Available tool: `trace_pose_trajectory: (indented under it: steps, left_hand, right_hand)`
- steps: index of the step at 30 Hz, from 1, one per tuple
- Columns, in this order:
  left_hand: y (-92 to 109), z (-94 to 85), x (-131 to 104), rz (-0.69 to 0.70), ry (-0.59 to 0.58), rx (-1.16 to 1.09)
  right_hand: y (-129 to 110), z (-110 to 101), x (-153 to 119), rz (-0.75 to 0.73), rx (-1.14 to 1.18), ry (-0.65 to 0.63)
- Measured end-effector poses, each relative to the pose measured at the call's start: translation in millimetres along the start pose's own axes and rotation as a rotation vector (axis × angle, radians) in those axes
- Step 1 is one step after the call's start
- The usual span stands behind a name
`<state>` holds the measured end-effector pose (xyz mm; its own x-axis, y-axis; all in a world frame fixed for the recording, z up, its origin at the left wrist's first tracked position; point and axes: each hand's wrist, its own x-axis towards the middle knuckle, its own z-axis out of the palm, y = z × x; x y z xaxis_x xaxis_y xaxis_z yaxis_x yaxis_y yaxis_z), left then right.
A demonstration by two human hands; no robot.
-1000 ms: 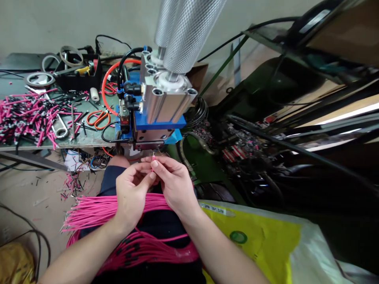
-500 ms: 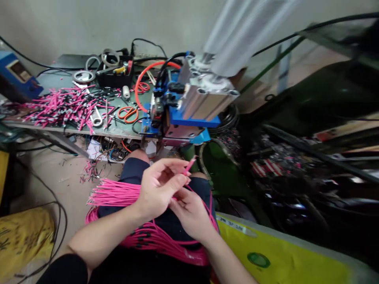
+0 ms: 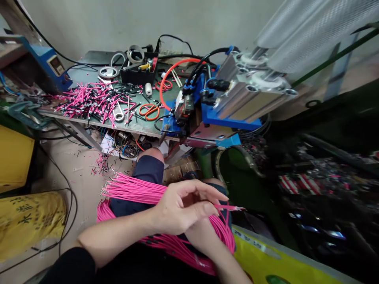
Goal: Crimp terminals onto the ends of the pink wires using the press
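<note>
Above my lap, my left hand (image 3: 180, 207) pinches a pink cable (image 3: 227, 207) between thumb and fingers. The cable's stripped end, with pale bare wire, sticks out to the right. My right hand (image 3: 203, 236) is beneath and behind the left one, and its fingers are hidden. Across my thighs lies a bundle of pink cables (image 3: 133, 188), their bare ends fanned out at the left. More of the looped cables (image 3: 177, 246) curve under my forearms and around to the right, with black bands partly showing among them.
Pink and black cable offcuts (image 3: 91, 100) lie heaped on the bench (image 3: 142, 128). Orange-handled scissors (image 3: 149, 112), tape rolls (image 3: 108, 72) and a black tool box (image 3: 139, 74) are also there. A blue and silver pneumatic press (image 3: 219, 114) stands ahead; a yellow sack (image 3: 32, 221) lies at left.
Both hands have moved right and slightly down, and the cable end now points right instead of up. My right hand has slipped further behind the left. The view has shifted left.
</note>
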<state>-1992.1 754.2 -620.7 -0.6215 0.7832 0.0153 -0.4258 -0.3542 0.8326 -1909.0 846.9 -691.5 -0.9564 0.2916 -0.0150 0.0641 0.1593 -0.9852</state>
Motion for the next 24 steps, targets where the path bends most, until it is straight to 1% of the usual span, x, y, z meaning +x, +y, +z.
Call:
trace_pose_trajectory:
  steps: [2,4,7,10,13,17,24]
  left_hand:
    - [-2.6,-3.9,-1.5,0.054,0.039,0.004]
    - [-7.2,-8.7,-1.4,0.096,0.106,-0.077]
    - [-9.6,-13.1,2.7,0.135,0.257,-0.215]
    - [-3.7,-14.6,8.7,0.126,0.406,-0.281]
    - [2.2,-15.9,12.6,0.101,0.499,-0.296]
    - [2.5,-18.8,13.8,0.084,0.547,-0.324]
    - [0.0,-21.1,15.6,0.100,0.548,-0.321]
  right_hand:
    - [1.7,-1.3,-0.8,-0.066,-0.095,-0.061]
    - [0.2,-2.5,0.7,-0.098,-0.144,-0.085]
    - [-4.5,-0.3,4.4,-0.040,-0.131,-0.100]
    - [-6.8,3.0,5.6,0.028,-0.156,-0.136]
    - [-5.2,4.6,3.8,0.041,-0.197,-0.157]
    - [-3.9,6.9,1.5,0.017,-0.191,-0.197]
    - [-9.9,9.5,1.4,0.002,-0.121,-0.246]
